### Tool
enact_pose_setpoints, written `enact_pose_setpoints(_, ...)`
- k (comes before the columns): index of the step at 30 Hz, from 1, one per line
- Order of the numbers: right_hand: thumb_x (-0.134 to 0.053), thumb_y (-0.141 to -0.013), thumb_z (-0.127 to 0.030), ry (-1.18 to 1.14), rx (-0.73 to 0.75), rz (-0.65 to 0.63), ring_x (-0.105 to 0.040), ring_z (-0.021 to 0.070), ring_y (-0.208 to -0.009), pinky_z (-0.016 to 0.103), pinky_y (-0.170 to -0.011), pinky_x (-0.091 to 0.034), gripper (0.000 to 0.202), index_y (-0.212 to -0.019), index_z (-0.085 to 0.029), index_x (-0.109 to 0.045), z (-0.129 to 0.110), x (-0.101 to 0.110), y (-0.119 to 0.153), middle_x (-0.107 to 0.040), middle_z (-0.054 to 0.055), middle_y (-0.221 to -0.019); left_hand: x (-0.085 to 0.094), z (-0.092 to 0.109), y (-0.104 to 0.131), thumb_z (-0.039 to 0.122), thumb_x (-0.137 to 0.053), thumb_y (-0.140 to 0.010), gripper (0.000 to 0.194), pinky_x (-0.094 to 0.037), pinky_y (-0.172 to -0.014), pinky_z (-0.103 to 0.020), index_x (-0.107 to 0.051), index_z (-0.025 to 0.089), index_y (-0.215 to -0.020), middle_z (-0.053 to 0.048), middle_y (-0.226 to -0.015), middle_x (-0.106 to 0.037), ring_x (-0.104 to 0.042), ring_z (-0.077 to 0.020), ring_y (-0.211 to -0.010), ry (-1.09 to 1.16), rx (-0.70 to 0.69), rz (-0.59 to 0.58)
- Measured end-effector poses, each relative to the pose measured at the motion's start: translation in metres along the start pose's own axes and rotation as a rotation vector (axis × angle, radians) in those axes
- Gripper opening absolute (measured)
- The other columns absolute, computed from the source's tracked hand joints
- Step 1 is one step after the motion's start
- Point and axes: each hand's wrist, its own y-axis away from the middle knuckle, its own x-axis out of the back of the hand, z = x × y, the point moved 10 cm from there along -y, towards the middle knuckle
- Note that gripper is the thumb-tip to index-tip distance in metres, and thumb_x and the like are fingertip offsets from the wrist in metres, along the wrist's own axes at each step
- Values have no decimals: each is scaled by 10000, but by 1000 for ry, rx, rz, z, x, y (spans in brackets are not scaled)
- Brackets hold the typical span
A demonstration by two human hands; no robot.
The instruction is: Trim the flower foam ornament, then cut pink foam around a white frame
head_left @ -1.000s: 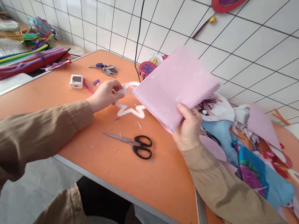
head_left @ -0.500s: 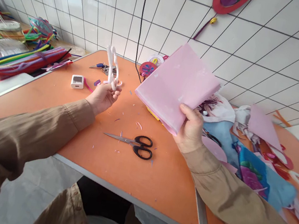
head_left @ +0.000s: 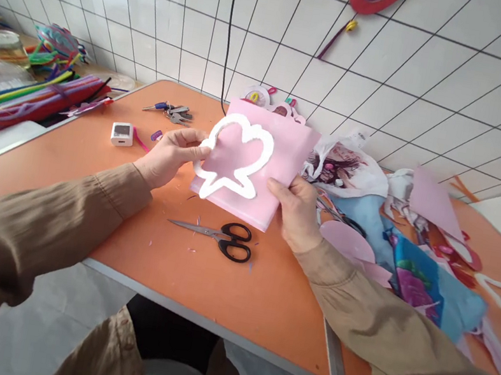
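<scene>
My left hand [head_left: 172,153] pinches the left edge of a white fuzzy outline shape [head_left: 265,145], lobed at the top and pointed at the bottom. This outline lies against the front of a folded pink sheet [head_left: 290,139]. My right hand [head_left: 299,212] grips the sheet's lower right side, thumb in front and the other fingers behind. Both are raised above the orange table [head_left: 194,287]. Below them, scissors with black handles [head_left: 236,242] lie with their blades pointing left.
A bunch of keys [head_left: 176,113] and a small white device [head_left: 122,134] lie on the left. Colourful pipe cleaners [head_left: 42,102] are heaped beyond the table's left edge. Fabric pieces [head_left: 423,276] and pink scraps cover the right. A tiled wall [head_left: 198,16] rises behind.
The white outline has turned from edge-on to face me and now lies over the pink sheet. My right hand has brought the sheet lower and to the left.
</scene>
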Motion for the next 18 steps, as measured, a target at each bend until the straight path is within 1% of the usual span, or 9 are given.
enact_pose_setpoints(2, -763, -663, -331, 51, 27, -32, -481, 139, -620, 286, -574, -395, 217, -616, -199, -598, -3, -4, 2, -576, -19, -617, -7, 3, 3, 285, -899, -638, 215, -517, -754, -282, -766, 162, -753, -67, -983, -750, -649, -178, -841, -54, -31, -29)
enact_pose_setpoints(3, -756, -667, -336, 69, 31, -43, -471, 136, -617, 287, -578, -389, 227, -606, -198, -586, -4, -6, 4, -563, -22, -610, -9, 4, 4, 281, -904, -628, 219, -518, -779, -286, -757, 162, -739, -69, -1038, -745, -650, -189, -892, -68, -40, -33)
enact_pose_setpoints(4, -750, -668, -338, 81, 29, -53, -458, 131, -610, 285, -579, -380, 234, -598, -197, -578, -5, -8, 5, -551, -25, -603, -10, 3, 5, 275, -911, -614, 227, -518, -780, -282, -746, 159, -719, -64, -1041, -740, -646, -190, -903, -78, -38, -28)
enact_pose_setpoints(7, -754, -656, -347, 84, 5, -109, -437, 121, -595, 278, -572, -361, 244, -589, -190, -580, -4, -15, 7, -545, -29, -596, -9, -3, 6, 250, -936, -553, 270, -497, -681, -249, -732, 156, -703, -18, -828, -708, -611, -144, -754, -63, 17, 1)
enact_pose_setpoints(9, -774, -645, -366, 78, -3, -149, -436, 122, -591, 275, -566, -358, 274, -573, -189, -578, -3, -20, 8, -540, -31, -579, -11, -9, 6, 222, -946, -511, 298, -482, -624, -236, -729, 155, -705, 6, -728, -678, -587, -122, -669, -28, 68, -15)
enact_pose_setpoints(13, -819, -631, -369, 94, -2, -205, -480, 135, -609, 278, -589, -407, 288, -567, -192, -600, -3, -27, 10, -556, -35, -565, -13, -14, 7, 171, -936, -488, 305, -460, -561, -216, -696, 152, -676, 17, -695, -667, -573, -104, -604, -8, 116, -35)
enact_pose_setpoints(16, -821, -642, -351, 70, 3, -235, -512, 143, -626, 278, -601, -442, 240, -600, -198, -641, -2, -30, 12, -596, -35, -595, -11, -10, 8, 181, -919, -521, 280, -430, -526, -206, -685, 153, -671, 21, -654, -639, -545, -93, -568, -62, 105, -19)
enact_pose_setpoints(18, -796, -671, -361, 12, -24, -236, -494, 133, -595, 268, -566, -430, 241, -592, -205, -630, 0, -30, 13, -579, -39, -583, -10, -8, 8, 197, -908, -541, 259, -412, -509, -207, -687, 155, -670, 20, -620, -618, -524, -92, -545, -101, 96, -11)
